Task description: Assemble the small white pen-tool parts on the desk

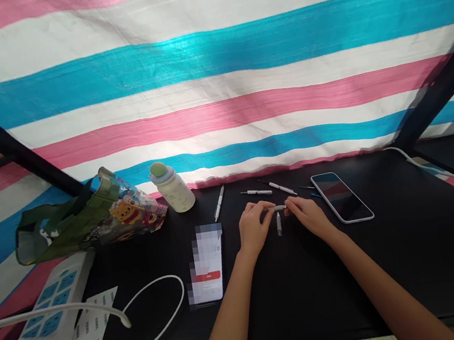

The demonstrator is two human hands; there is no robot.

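The left hand [255, 225] and the right hand [307, 216] each pinch one end of a small gray pen piece [278, 208]. It lies sideways between them, over the middle of the black table [312, 293]. A short pen part [278, 224] sits just on the near side of it, pointing away. On the far side are two white pens [256, 192], and one more pen [219, 203] is to the left. A big phone [342, 197] lies to the right. A bottle [175, 191] stands far left, beside a bag [125, 212].
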